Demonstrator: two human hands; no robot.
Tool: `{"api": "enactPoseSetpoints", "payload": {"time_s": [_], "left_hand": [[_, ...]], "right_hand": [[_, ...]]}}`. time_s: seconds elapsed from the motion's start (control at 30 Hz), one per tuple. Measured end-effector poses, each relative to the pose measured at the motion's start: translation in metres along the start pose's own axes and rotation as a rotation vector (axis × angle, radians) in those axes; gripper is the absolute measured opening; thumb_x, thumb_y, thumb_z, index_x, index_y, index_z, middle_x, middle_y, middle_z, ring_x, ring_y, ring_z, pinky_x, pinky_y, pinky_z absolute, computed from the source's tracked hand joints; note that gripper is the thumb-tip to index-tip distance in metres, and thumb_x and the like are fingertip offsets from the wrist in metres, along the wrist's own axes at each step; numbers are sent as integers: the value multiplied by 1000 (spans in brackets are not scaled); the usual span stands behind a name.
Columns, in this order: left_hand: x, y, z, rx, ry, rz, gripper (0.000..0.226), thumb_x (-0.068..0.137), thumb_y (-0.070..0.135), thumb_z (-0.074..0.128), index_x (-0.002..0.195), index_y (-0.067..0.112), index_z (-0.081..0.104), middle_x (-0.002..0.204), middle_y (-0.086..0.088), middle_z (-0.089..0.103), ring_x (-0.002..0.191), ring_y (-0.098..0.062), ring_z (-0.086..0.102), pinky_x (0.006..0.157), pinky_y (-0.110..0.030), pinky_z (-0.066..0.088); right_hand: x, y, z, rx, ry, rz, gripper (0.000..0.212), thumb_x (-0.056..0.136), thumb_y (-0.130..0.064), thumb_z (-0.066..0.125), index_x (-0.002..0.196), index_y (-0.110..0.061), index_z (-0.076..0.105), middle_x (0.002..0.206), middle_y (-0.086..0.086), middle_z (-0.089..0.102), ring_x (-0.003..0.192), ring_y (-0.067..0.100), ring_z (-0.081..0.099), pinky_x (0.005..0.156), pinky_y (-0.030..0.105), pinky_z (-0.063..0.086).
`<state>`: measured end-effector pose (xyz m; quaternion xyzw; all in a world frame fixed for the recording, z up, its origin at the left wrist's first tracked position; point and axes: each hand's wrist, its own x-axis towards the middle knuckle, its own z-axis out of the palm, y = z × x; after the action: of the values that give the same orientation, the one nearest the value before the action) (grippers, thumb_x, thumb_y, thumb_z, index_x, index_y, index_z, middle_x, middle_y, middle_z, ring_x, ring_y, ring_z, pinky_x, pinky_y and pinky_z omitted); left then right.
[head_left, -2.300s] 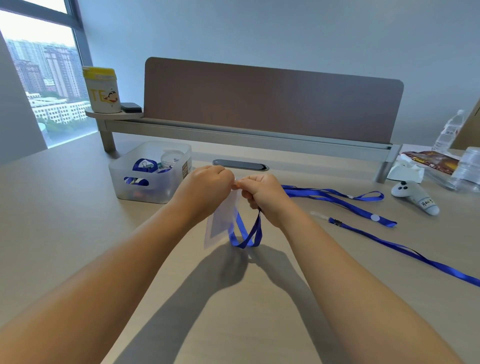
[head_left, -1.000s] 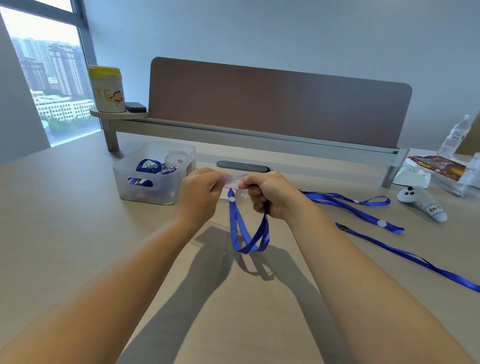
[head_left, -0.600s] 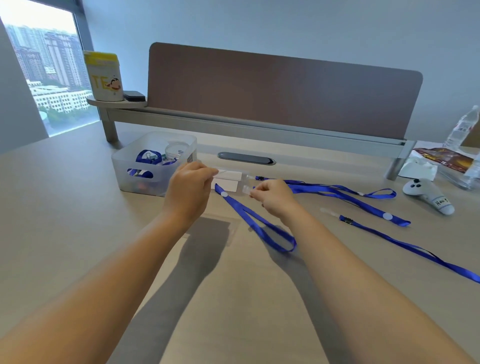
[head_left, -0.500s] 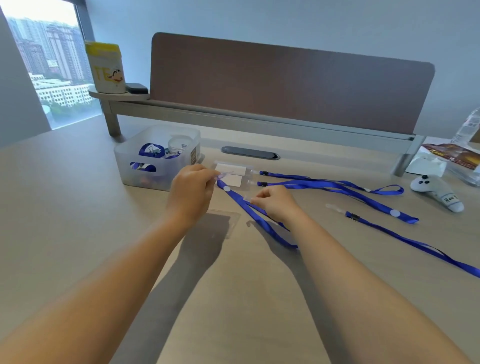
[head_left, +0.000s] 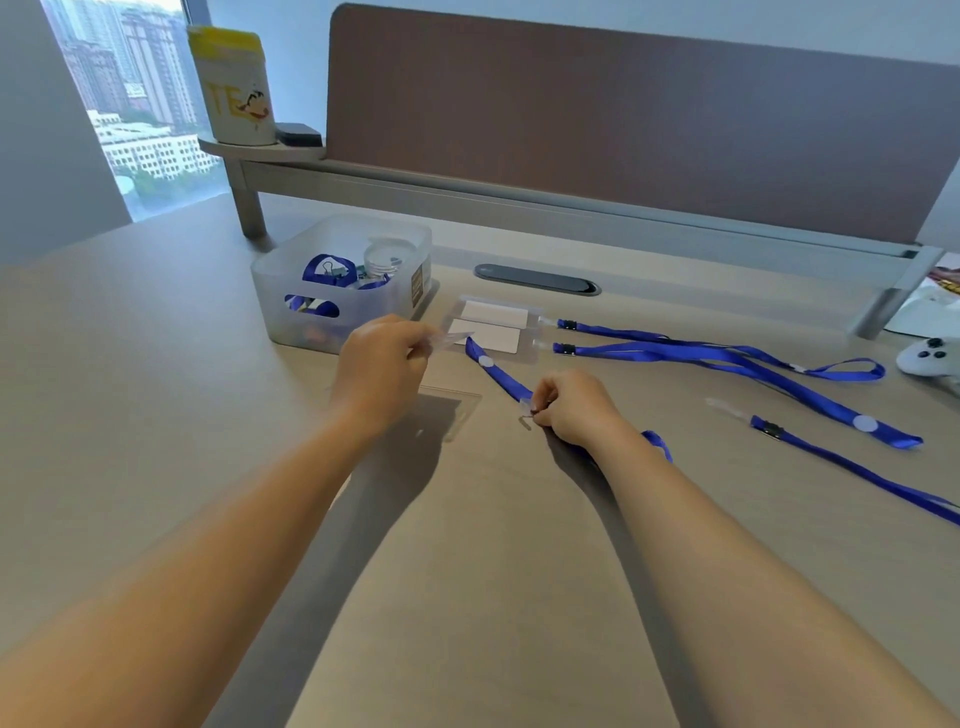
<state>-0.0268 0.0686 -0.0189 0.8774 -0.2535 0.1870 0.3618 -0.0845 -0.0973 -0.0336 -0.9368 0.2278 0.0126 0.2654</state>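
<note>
Both hands pinch something: the left hand (head_left: 382, 364) holds a clear badge sleeve (head_left: 448, 339), and the right hand (head_left: 574, 410), fingers curled, grips the blue strap (head_left: 498, 375) by its clip.

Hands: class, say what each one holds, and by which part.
Right hand pinches the lanyard at its clip end; left hand pinches a clear plastic piece by its edge.

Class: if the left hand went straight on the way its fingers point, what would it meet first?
Likely the nearer clear plastic badge sleeve holding a white card, just beyond the left hand; depth is unclear.
</note>
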Motion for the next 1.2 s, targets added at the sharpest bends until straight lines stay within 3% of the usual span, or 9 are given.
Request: {"api": "enactPoseSetpoints", "payload": {"time_s": [0.1, 0.27, 0.43, 0.63, 0.7, 0.83, 0.97, 1.1, 1.2], "left_hand": [[-3, -2, -4, -9, -4, -11, 24, 87, 6, 52, 108, 1, 63, 108, -19, 67, 98, -32, 58, 87, -36, 46], [-4, -5, -20, -23, 21, -63, 23, 88, 7, 51, 107, 2, 63, 108, -19, 66, 98, -32, 56, 85, -35, 46], [4, -11, -50, -69, 74, -155, 23, 89, 10, 50, 106, 1, 63, 116, -18, 63, 105, -33, 54, 90, -35, 46], [25, -28, -88, -129, 153, -236, 25, 89, 13, 51, 108, 2, 63, 115, -17, 64, 86, -20, 48, 72, -26, 38], [32, -36, -99, -144, 180, -262, 25, 88, 12, 51, 108, 2, 63, 115, -17, 64, 86, -17, 45, 72, -26, 36], [48, -63, -112, -162, 228, -326, 26, 89, 9, 49, 111, 2, 61, 120, -16, 62, 93, -20, 50, 80, -27, 40], [65, -90, -119, -172, 269, -380, 25, 89, 8, 49, 111, 4, 61, 120, -14, 61, 95, -22, 50, 85, -31, 45], [79, -115, -121, -180, 293, -380, 24, 89, 9, 50, 109, 5, 62, 118, -13, 63, 91, -16, 47, 80, -26, 41], [85, -128, -119, -195, 301, -378, 24, 88, 8, 51, 108, 6, 63, 116, -12, 64, 91, -14, 48, 79, -24, 40]], "right_hand": [[2, -1, 2, -51, 29, 26, 34, 87, -14, 58, 118, -5, 48, 115, 13, 57, 96, 22, 53, 88, 33, 47], [5, -11, 0, -205, -55, 72, 26, 90, -12, 53, 113, -2, 59, 105, 15, 62, 84, 20, 51, 83, 32, 48], [4, -45, -22, -274, 223, -46, 20, 91, -13, 52, 102, -9, 68, 90, 9, 60, 82, 25, 44, 75, 33, 29], [12, -109, -40, 91, 337, -202, 23, 90, -3, 50, 104, -3, 69, 103, 16, 69, 77, 22, 48, 61, 24, 35], [19, -129, -41, 183, 360, -237, 22, 91, -5, 50, 103, -2, 68, 102, 18, 69, 77, 22, 50, 56, 22, 35], [44, -171, -37, 396, 407, -302, 23, 91, -14, 52, 99, 0, 69, 102, 18, 70, 82, 29, 59, 63, 30, 43], [78, -209, -29, 559, 473, -339, 24, 92, -18, 52, 100, -2, 67, 92, 15, 67, 74, 19, 49, 50, 19, 33], [114, -236, -19, 641, 563, -345, 23, 93, -18, 51, 101, -3, 66, 86, 5, 60, 74, 16, 49, 49, 14, 32], [133, -242, -2, 616, 594, -336, 24, 93, -16, 50, 101, -1, 66, 90, 11, 64, 76, 17, 49, 50, 18, 33]]}}
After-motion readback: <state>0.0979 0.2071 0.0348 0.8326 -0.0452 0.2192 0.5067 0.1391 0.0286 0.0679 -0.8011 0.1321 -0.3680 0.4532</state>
